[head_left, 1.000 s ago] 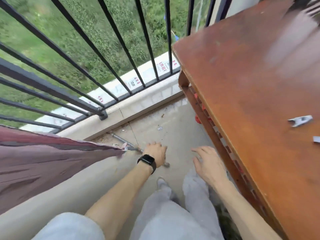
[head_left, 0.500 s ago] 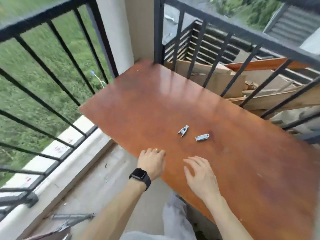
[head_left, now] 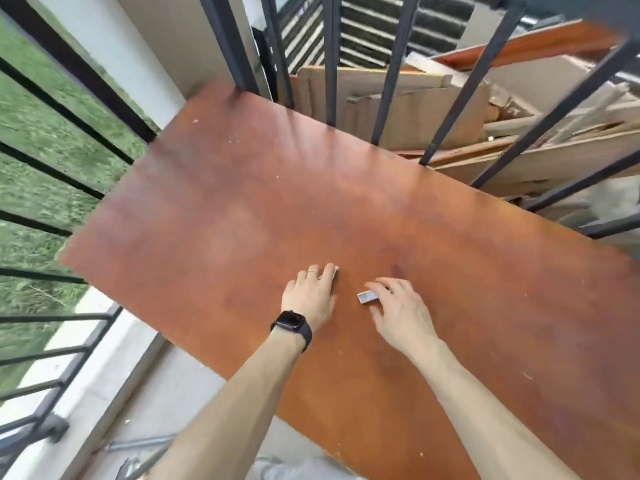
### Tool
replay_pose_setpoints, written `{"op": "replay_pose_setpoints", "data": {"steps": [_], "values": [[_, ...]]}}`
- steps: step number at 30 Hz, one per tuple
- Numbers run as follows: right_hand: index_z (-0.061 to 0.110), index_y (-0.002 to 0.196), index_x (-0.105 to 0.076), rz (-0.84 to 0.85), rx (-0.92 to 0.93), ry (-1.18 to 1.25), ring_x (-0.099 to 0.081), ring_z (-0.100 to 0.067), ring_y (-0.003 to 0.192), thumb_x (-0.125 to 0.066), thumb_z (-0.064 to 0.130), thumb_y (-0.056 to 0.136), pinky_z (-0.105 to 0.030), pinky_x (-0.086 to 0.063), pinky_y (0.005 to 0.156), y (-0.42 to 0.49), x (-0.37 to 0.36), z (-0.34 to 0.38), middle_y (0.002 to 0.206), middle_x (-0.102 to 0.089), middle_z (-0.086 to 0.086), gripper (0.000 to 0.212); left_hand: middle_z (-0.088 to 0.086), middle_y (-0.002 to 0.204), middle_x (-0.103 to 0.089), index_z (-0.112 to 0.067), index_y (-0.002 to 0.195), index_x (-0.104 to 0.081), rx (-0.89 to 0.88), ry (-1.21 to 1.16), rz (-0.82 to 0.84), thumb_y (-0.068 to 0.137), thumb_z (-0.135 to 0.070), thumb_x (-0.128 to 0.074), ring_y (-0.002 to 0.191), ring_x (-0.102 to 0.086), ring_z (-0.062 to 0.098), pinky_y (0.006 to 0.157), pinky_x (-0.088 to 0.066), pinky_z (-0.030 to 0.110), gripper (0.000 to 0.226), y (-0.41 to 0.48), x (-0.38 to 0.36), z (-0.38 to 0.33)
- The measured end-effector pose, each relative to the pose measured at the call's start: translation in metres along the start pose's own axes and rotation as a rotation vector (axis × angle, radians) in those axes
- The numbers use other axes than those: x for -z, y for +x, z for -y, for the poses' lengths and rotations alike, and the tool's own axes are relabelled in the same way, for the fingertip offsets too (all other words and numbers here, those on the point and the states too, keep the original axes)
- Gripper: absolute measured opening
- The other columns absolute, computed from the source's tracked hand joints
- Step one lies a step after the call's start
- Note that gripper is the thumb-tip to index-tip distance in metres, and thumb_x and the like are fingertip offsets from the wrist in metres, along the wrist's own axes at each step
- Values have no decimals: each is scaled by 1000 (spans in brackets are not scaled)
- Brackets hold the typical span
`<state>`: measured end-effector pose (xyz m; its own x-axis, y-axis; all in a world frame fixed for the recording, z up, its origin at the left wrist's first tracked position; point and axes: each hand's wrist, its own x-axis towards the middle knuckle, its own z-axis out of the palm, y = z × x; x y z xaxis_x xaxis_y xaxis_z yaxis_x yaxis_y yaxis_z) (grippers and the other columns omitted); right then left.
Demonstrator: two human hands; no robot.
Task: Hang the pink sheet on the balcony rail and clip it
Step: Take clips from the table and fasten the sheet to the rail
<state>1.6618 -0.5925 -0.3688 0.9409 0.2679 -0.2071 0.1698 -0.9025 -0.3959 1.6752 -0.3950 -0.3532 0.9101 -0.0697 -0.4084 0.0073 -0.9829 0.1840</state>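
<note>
Left of the desk (head_left: 242,209), the black rail (head_left: 83,71) stands over grass (head_left: 24,133), and a strip of concrete floor (head_left: 162,393) runs along the desk's near left edge. The left hand (head_left: 310,294) lies palm down on the desk, near the middle of its front half, with a dark watch (head_left: 290,324) on the wrist and a ring (head_left: 312,271) on one finger. Its fingers are bent over the left clip (head_left: 335,270), of which only a pale tip peeks out at the fingertips (whether they grip it or merely cover it cannot be told). Just beside it on the desk lies the right clip (head_left: 367,297), small, pale and flat. The right hand (head_left: 403,315) is loosely spread, its fingers resting on that clip's right end and the thumb just short of its near side, so the clip sits between them without being pinched. Past the desk's far right edge, behind more bars, flattened cardboard (head_left: 415,112) and wooden planks (head_left: 554,161) are piled.
</note>
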Motion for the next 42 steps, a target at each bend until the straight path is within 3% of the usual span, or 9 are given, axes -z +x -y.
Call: {"op": "replay_pose_setpoints", "data": {"steps": [5,9,13,18,28,34,37,39,42], "values": [[23,111,-69,-2,36,-45,-58,-26,105,-74,11,81,-36,-50,74,1,-5,-11,114,-64,1,33,4,119,-51,-29,134,-38,19,-55,-1,94,-8,-44,104,-53,28,74,-46,38,46,-9,-11,9],[23,107,-70,107,43,-31,-57,-26,101,-69,17,88,-39,-49,78,-15,8,10,108,-64,5,21,3,118,-53,-29,137,-39,21,-12,34,91,-6,-44,105,-54,28,70,-37,33,51,-55,-7,32],[25,112,-63,293,141,-49,-58,-25,102,-60,32,94,-39,-47,84,-39,12,68,108,-64,4,20,3,115,-56,-29,136,-40,95,-60,7,91,-9,-45,100,-57,29,69,-40,36,50,-130,-6,72],[28,108,-59,465,314,-81,-63,-32,98,-56,35,92,-37,-44,71,-82,-7,179,102,-69,-1,17,4,111,-62,-28,133,-50,297,-186,-108,91,-9,-46,100,-61,33,69,-46,39,46,-263,-9,125],[34,118,-59,634,1043,-132,-63,-26,111,-55,46,95,-33,-45,80,-243,-72,451,116,-68,4,27,1,126,-58,-32,137,-44,998,-240,-349,95,-15,-47,112,-55,28,87,-47,39,46,-586,-32,205],[23,118,-58,746,1640,-111,-63,-34,100,-58,36,94,-36,-45,72,-363,-88,563,106,-70,-8,27,-2,124,-60,-35,134,-48,1507,-321,-554,89,-11,-50,112,-56,26,84,-46,38,51,-737,-69,176],[30,116,-55,794,1890,-103,-66,-30,93,-46,47,97,-42,-53,69,-417,-104,598,108,-68,3,27,3,109,-68,-29,123,-61,1707,-320,-707,80,-7,-59,94,-65,31,71,-54,41,48,-793,-89,144],[34,118,-53,828,2007,-75,-67,-22,92,-38,51,99,-44,-54,68,-456,-110,619,114,-66,13,29,2,111,-68,-28,124,-61,1846,-337,-764,80,-10,-59,97,-65,31,74,-54,38,47,-830,-101,124],[33,113,-56,872,2097,32,-68,-16,84,-53,39,99,-40,-55,61,-520,-122,647,111,-69,17,16,-2,119,-65,-29,131,-57,2019,-340,-832,86,-15,-56,106,-60,28,81,-48,35,47,-885,-118,105]]}}
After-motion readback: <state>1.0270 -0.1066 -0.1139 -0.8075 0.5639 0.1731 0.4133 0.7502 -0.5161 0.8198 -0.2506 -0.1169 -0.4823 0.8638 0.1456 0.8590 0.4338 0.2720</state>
